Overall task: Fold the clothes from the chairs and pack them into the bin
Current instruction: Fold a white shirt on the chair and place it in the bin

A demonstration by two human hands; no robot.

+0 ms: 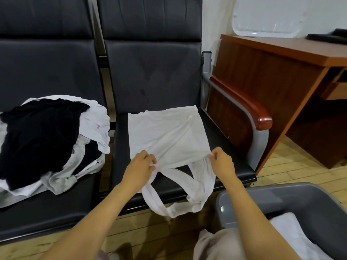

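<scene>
The left hand (139,167) has its fingers (150,160) curled tight, pinching the near left part of a white top (165,132). The right hand (223,164) does the same on the near right part, with its fingers (216,154) bent and closed on the cloth. The two hands are apart, and the cloth is pulled a bit tight between them. The white top lies on the black seat (121,147) of the right chair. Its far part is spread mostly flat, with one long crease running across the right side. Its thin straps hang in loops over the near edge of the seat. On the left chair is a messy pile of black, white and grey clothes (47,139). A grey bin (293,196) sits on the floor at the near right, with a white cloth (293,231) inside it.
</scene>
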